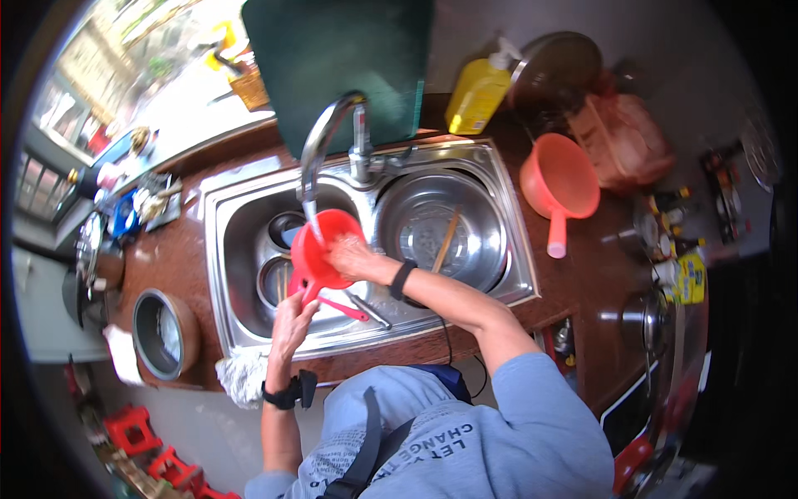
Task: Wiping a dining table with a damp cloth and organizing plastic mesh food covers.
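My left hand (291,324) grips the handle of a red plastic dipper (305,256), tilted over the left sink basin (240,249). Water runs into it from the curved chrome faucet (318,137). Inside the dipper is my right hand (350,257), its fingers blurred and partly hidden; whether they hold anything cannot be seen. Beneath, metal vessels (269,280) stand in the basin. A red-handled utensil (343,308) and a metal-handled one (369,309) lie near the basin's front. In the right basin sits a large steel bowl (399,199) with a wooden stick (447,240) in it.
At right stand an orange dipper (557,174) and a yellow pump bottle (479,93). A green board (343,62) leans behind the faucet. To the left, a round pot (186,330) stands near a crumpled white cloth (242,377) on the counter's front edge.
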The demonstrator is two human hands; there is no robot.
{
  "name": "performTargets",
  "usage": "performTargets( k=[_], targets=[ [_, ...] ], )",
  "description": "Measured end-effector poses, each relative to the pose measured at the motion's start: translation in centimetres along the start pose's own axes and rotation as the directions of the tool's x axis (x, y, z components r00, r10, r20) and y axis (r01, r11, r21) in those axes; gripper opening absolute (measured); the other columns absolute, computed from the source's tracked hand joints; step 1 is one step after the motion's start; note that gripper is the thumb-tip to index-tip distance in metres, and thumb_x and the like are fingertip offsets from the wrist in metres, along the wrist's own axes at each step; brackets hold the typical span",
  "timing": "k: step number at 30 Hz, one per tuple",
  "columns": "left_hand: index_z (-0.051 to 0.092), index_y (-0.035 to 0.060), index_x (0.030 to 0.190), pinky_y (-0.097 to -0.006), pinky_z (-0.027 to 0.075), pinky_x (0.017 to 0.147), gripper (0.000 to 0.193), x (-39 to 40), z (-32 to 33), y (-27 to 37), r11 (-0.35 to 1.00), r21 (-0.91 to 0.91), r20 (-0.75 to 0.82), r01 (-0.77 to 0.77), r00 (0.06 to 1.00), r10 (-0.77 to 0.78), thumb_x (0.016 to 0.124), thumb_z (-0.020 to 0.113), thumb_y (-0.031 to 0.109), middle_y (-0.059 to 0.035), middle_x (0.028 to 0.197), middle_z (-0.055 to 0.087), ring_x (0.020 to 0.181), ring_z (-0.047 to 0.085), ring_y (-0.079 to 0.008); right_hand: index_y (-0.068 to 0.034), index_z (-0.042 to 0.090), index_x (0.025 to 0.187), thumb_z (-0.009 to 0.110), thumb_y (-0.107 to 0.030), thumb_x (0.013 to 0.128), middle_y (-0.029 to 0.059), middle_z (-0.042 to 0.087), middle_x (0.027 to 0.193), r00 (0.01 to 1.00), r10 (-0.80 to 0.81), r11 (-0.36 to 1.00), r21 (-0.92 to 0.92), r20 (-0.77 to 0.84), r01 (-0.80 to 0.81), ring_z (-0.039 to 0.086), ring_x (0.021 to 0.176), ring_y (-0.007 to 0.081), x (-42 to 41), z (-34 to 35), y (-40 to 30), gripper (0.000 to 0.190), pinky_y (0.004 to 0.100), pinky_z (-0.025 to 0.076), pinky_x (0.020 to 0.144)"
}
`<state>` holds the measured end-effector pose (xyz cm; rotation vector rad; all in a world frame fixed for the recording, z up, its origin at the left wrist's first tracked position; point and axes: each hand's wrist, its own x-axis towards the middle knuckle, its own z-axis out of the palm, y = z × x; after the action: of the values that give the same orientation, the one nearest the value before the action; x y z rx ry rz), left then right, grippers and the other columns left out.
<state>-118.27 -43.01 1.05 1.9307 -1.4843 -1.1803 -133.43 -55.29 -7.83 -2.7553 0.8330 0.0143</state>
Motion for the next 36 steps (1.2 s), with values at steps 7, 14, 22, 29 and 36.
performTargets(
  k=[7, 14, 22, 29, 36],
  targets=[
    [0.059, -0.0013, 0.080, -0.0408, 0.041, 0.060, 0.028, 0.3, -0.4, 1.0, 0.988, 0.153, -0.005, 0.015, 1.000, -0.014, 0.078, 0.057, 0.026, -0.0187, 0.066, 0.057, 0.066, 0.057, -0.0338, -0.009, 0.062, 0.092, 0.049, -0.017, 0.076, 0.0108, 0.051, 0.109, 0.982, 0.003, 0.996, -0.084, -0.188, -0.019, 0.047, 0.103, 0.0229, -0.4, 0.3, 0.1, 0.022, 0.0412, 0.035, 0.087],
    [0.057, 0.0026, 0.081, -0.0436, 0.043, 0.060, 0.022, -0.4, 0.6, 1.4, 0.908, 0.410, -0.034, -0.080, 0.994, 0.103, 0.077, 0.058, 0.025, -0.0178, 0.066, 0.058, 0.068, 0.057, -0.0338, -0.003, 0.060, 0.094, 0.049, -0.014, 0.079, 0.0104, 0.062, 0.091, 0.948, 0.172, -0.056, 0.964, 0.267, -0.261, 0.058, 0.086, 0.0201, 0.0, 2.9, -1.5, 0.022, 0.0323, 0.045, 0.077],
    [0.058, 0.0143, 0.105, -0.0387, 0.039, 0.054, 0.028, 1.1, 1.1, -3.4, 0.660, 0.749, -0.290, -0.047, 0.873, 0.391, 0.078, 0.051, 0.011, -0.0093, 0.071, 0.051, 0.062, 0.053, -0.0258, -0.004, 0.051, 0.114, 0.048, -0.019, 0.086, 0.0087, 0.057, 0.106, 0.932, 0.126, -0.338, 0.898, 0.341, -0.283, 0.054, 0.100, 0.0168, -4.4, -1.6, -0.5, 0.032, 0.0291, 0.043, 0.080],
    [0.057, 0.0167, 0.110, -0.0357, 0.035, 0.058, 0.032, 1.3, 1.5, -4.4, 0.570, 0.821, -0.290, -0.035, 0.834, 0.470, 0.079, 0.053, 0.014, -0.0069, 0.074, 0.048, 0.067, 0.048, -0.0220, -0.001, 0.052, 0.112, 0.050, -0.021, 0.085, 0.0094, 0.057, 0.103, 0.825, 0.250, -0.064, 0.859, 0.507, -0.508, 0.054, 0.094, 0.0168, -7.0, -1.5, -0.6, 0.034, 0.0276, 0.043, 0.078],
    [0.061, 0.0131, 0.102, -0.0393, 0.045, 0.066, 0.028, 0.5, 1.0, -3.9, 0.904, 0.421, -0.175, -0.075, 0.971, 0.162, 0.075, 0.060, 0.020, -0.0126, 0.079, 0.060, 0.074, 0.058, -0.0324, 0.000, 0.054, 0.106, 0.054, -0.017, 0.081, 0.0110, 0.058, 0.097, 0.884, 0.435, 0.361, 0.867, 0.170, -0.345, 0.057, 0.084, 0.0178, -8.8, -0.8, 0.8, 0.031, 0.0303, 0.045, 0.073]
  ],
)
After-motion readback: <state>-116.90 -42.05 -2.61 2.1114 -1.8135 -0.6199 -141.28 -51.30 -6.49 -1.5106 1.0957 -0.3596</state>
